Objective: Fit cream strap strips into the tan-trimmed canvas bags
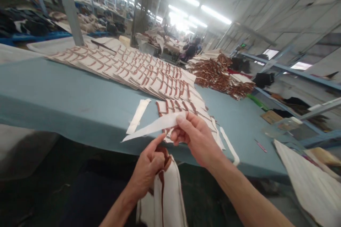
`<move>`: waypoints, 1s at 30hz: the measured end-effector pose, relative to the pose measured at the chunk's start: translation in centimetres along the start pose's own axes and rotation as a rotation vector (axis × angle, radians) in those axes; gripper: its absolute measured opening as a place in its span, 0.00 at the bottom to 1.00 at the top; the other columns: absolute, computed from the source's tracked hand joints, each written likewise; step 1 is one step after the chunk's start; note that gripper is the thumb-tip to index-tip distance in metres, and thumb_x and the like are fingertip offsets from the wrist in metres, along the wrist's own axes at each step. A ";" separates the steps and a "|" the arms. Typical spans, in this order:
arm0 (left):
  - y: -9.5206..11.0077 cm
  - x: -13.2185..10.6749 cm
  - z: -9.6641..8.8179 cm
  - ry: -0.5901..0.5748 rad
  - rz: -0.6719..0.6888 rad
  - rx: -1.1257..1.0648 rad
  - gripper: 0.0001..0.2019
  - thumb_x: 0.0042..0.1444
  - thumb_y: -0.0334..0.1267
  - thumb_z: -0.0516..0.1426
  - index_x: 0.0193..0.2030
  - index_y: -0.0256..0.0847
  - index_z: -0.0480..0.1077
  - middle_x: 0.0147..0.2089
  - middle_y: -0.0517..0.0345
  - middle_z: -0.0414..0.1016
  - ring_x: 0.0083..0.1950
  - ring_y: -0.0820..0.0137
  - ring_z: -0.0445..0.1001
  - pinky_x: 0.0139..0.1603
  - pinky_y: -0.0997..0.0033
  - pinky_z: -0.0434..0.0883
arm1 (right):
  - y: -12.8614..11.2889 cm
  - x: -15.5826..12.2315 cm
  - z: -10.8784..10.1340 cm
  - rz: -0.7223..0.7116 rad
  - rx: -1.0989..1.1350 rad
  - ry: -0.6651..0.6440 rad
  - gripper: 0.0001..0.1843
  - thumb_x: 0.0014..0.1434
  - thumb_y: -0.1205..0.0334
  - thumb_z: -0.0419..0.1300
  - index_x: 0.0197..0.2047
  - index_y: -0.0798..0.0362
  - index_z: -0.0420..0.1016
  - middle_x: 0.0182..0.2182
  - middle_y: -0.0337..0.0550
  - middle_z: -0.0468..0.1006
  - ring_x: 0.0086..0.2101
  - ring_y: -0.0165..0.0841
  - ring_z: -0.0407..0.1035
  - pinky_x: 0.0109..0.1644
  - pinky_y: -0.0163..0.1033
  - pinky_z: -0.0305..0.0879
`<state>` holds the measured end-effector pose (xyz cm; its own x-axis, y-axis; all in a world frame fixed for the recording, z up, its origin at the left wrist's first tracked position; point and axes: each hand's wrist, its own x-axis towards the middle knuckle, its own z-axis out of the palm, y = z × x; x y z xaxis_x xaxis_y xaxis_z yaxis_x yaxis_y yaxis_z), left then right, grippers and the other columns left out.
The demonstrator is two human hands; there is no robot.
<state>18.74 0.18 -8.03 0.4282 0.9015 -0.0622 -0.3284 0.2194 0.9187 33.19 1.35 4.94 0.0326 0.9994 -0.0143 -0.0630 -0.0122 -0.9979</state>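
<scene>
My right hand (193, 136) is closed above the table's front edge, pinching one end of a thin white strip (153, 126) between thumb and fingers. The strip's free end points left and tapers. Lower and to the left is my left hand (151, 165), its index finger stretched towards the strip and its other fingers curled at the top of a bundle of cream fabric pieces with brown edges (172, 191). That bundle hangs in front of the table. Just beyond my hands lie overlapping cream fabric pieces with brown edges (177, 105).
Rows of overlapping fabric pieces (128, 65) cover the blue-grey table (66, 88). A tall brown-and-cream stack (215, 72) stands at the back right. Another white strip (139, 115), a bent white strip (229, 145) and a small pink tool (260, 145) lie on the surface.
</scene>
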 end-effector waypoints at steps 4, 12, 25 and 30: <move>0.6 -0.8 0.8 0.051 0.013 -0.046 0.49 0.49 0.69 0.70 0.71 0.37 0.75 0.22 0.71 0.61 0.23 0.73 0.60 0.28 0.71 0.69 | 4.4 -5.7 -1.4 0.029 -0.047 0.157 0.28 0.60 0.32 0.75 0.35 0.49 0.77 0.22 0.37 0.80 0.22 0.31 0.73 0.30 0.36 0.76; 0.9 -3.3 -1.8 0.253 0.011 0.201 0.35 0.58 0.73 0.66 0.47 0.38 0.87 0.24 0.62 0.71 0.25 0.71 0.66 0.26 0.74 0.66 | 12.0 -10.9 -3.9 0.042 0.018 0.483 0.24 0.63 0.35 0.73 0.31 0.47 0.78 0.24 0.40 0.78 0.24 0.34 0.70 0.28 0.39 0.72; 2.6 -6.2 -1.7 0.054 -0.074 0.448 0.27 0.65 0.66 0.62 0.44 0.42 0.88 0.36 0.51 0.84 0.30 0.65 0.76 0.28 0.70 0.73 | 9.8 -11.9 -3.4 -0.051 -0.404 0.460 0.14 0.65 0.43 0.69 0.47 0.38 0.89 0.48 0.49 0.90 0.52 0.52 0.81 0.60 0.57 0.75; 3.8 -6.2 -0.3 -0.035 -0.026 0.516 0.18 0.63 0.55 0.62 0.37 0.41 0.84 0.35 0.51 0.85 0.38 0.60 0.81 0.40 0.65 0.79 | 5.3 -9.0 0.7 -0.265 -0.436 0.060 0.07 0.61 0.58 0.73 0.44 0.40 0.86 0.48 0.45 0.89 0.51 0.47 0.82 0.59 0.54 0.75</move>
<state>14.61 -4.47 -4.25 0.4612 0.8834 -0.0824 0.1371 0.0208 0.9903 31.89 -7.73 -0.17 0.0495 0.9665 0.2517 0.3765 0.2154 -0.9010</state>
